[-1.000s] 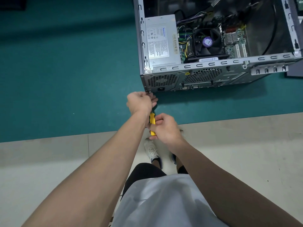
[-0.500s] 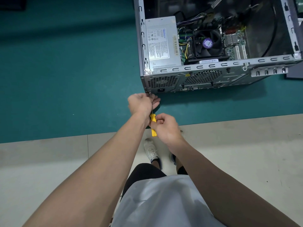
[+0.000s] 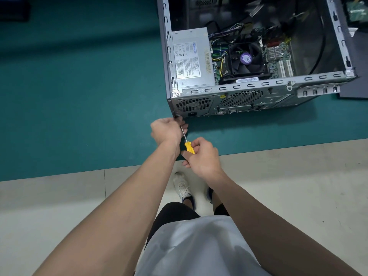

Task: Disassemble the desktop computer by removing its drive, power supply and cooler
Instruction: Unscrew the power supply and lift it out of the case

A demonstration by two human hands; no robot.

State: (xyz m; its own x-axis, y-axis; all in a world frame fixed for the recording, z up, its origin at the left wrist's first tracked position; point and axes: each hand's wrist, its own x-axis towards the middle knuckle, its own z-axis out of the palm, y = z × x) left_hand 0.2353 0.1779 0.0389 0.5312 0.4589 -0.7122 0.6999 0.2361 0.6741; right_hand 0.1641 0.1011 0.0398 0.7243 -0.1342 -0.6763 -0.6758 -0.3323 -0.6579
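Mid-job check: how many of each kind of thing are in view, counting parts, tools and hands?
Case: 1
Power supply: 1
Cooler: 1
Screwdriver: 1
Hands: 2, left hand and right hand
Total: 6

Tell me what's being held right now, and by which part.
A screwdriver: the right-hand grip is round its yellow handle, the left-hand grip round its shaft near the tip.
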